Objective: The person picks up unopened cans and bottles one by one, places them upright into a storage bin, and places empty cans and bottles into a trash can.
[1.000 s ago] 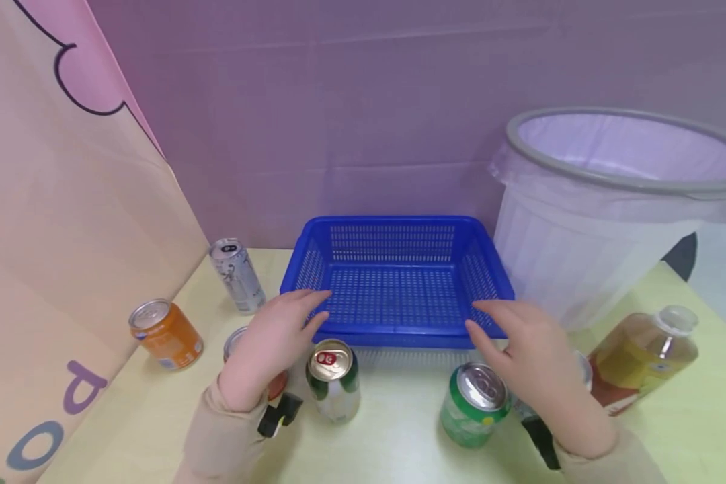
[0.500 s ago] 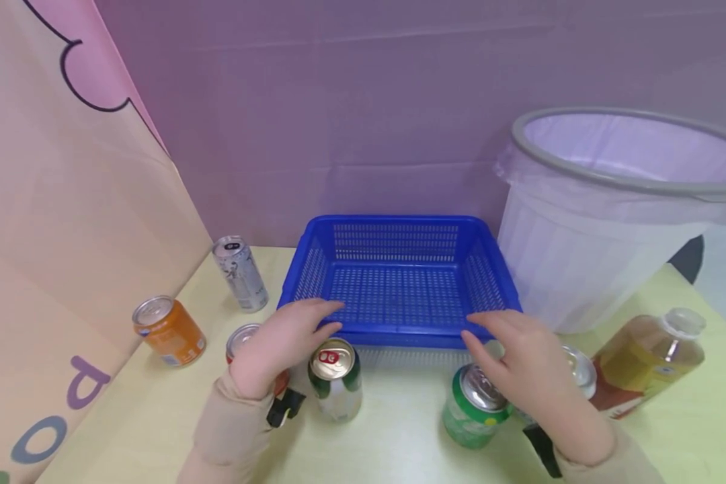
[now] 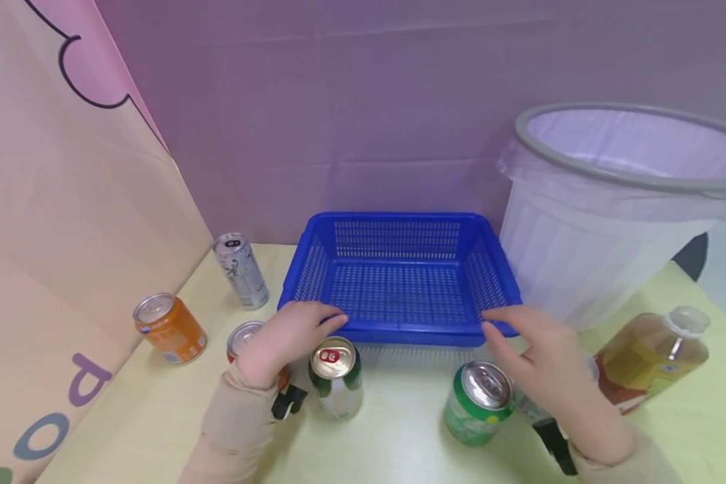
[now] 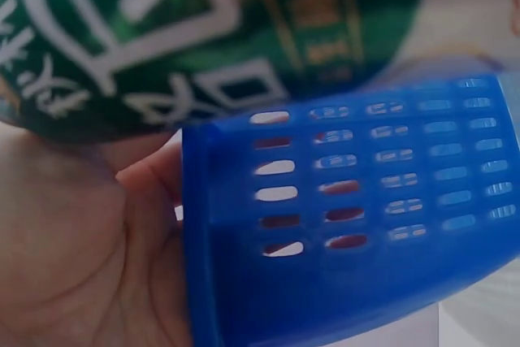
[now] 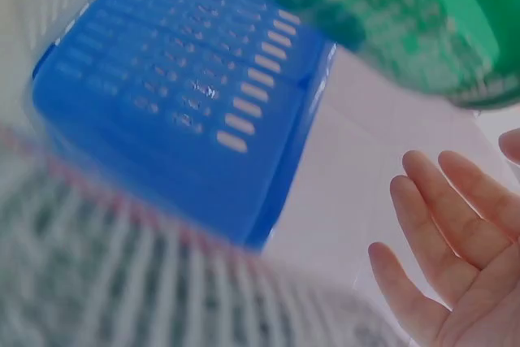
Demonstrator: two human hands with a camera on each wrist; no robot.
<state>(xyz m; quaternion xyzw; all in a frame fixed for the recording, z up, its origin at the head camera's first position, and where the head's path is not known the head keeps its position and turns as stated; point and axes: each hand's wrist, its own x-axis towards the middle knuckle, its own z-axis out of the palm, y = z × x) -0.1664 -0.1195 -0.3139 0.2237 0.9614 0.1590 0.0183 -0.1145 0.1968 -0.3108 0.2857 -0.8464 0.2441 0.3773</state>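
My left hand (image 3: 296,336) reaches over the front left corner of the blue plastic basket (image 3: 393,334), its fingers relaxed. In the left wrist view, skin shows through holes of the basket wall (image 4: 309,274); whether the hand touches the rim is unclear. Beside this hand stands a green-and-white can (image 3: 339,380) with a gold top, and below it a red can (image 3: 242,336) is partly covered. My right hand (image 3: 544,356) hovers near the front right corner, fingers apart and holding nothing. A green can (image 3: 474,410) stands to its left. Another can beneath that hand is mostly hidden.
An orange can (image 3: 171,329) and a tall silver can (image 3: 242,272) stand on the left. A tea-coloured bottle (image 3: 650,359) stands at the right, in front of a white lined bin (image 3: 581,235). A purple sheet (image 3: 399,107) hangs behind the basket.
My left hand has shifted a little right and down toward the basket's front rim. My right hand dipped left, then moved back right. The cans and basket stay in place.
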